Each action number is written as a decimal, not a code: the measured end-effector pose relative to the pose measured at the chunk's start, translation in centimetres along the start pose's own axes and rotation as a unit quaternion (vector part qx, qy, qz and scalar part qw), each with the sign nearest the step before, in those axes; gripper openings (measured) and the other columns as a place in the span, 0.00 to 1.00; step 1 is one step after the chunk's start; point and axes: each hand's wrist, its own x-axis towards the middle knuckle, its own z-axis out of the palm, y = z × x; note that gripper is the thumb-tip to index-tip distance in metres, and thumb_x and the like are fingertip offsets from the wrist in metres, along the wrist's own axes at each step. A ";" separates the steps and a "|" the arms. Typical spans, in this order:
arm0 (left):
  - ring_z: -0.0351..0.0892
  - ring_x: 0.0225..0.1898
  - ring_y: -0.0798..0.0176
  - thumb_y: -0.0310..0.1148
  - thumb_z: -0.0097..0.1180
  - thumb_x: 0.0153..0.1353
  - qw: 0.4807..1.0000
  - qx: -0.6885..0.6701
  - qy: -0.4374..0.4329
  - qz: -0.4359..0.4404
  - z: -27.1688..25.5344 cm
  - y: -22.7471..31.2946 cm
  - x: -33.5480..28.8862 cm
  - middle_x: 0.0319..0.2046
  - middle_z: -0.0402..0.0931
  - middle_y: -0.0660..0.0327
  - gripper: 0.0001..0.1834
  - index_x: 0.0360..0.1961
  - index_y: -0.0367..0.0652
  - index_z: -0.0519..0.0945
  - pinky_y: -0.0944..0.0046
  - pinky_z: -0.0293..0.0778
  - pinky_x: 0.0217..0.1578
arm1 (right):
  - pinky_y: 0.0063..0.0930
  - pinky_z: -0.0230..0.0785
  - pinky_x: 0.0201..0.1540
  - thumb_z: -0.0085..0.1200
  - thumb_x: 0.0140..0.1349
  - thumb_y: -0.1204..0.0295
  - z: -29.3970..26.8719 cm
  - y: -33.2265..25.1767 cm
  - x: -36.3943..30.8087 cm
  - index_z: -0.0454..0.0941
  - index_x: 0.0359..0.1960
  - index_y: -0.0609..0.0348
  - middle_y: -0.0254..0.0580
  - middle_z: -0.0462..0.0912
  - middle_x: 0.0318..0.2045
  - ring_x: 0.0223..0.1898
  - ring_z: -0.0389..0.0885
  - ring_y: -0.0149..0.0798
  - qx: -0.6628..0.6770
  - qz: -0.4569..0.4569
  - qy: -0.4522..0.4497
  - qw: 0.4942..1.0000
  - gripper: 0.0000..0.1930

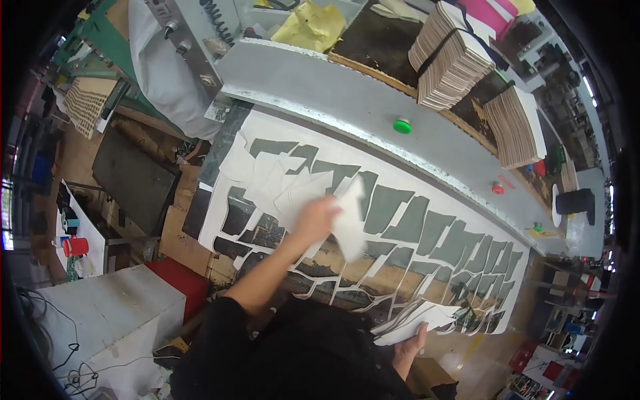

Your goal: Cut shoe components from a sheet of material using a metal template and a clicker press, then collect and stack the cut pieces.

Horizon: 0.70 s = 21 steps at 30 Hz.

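My left hand [316,221] reaches over the bench, its fingers closed on a white cut piece [351,223] that is slightly blurred. Several more loose white cut pieces [267,175] lie overlapping beside it, on the left end of a white sheet [433,189]. Rows of shaped holes run through this sheet, with the dark bench surface [393,208] showing through them. Low and to the right, my right hand [411,345] grips a stack of white cut pieces [417,320] from beneath, close to the sheet's near edge.
A grey machine beam [320,80] crosses behind the sheet, bearing a green button [402,127] and a red button [498,189]. Tied stacks of cut pieces [448,60] and a yellow sheet [308,27] rest on top. A white cabinet [113,313] stands at lower left.
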 end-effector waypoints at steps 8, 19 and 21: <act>0.73 0.61 0.42 0.46 0.83 0.44 0.940 0.334 0.017 -0.058 -5.6 -2.5 2.7 0.58 0.74 0.46 0.37 0.53 0.37 0.84 0.41 0.64 0.61 | 0.50 0.70 0.71 0.61 0.72 0.57 1.5 -0.1 1.6 0.64 0.76 0.58 0.47 0.78 0.66 0.66 0.78 0.51 -0.087 0.003 -0.070 0.994 0.36; 0.84 0.53 0.37 0.42 0.83 0.49 0.957 0.267 0.025 -0.109 -5.4 -3.2 -0.6 0.48 0.85 0.40 0.34 0.54 0.38 0.81 0.43 0.80 0.55 | 0.46 0.69 0.71 0.69 0.66 0.60 1.3 -2.3 2.3 0.61 0.76 0.61 0.47 0.77 0.66 0.66 0.78 0.48 -0.101 -0.016 -0.091 0.991 0.42; 0.85 0.52 0.39 0.42 0.83 0.47 0.949 0.282 0.085 -0.116 -5.5 -3.1 -1.1 0.46 0.86 0.43 0.33 0.51 0.39 0.82 0.43 0.80 0.54 | 0.47 0.70 0.71 0.68 0.67 0.61 0.7 -2.2 2.6 0.61 0.76 0.61 0.47 0.78 0.66 0.66 0.79 0.49 -0.062 0.003 -0.078 0.995 0.41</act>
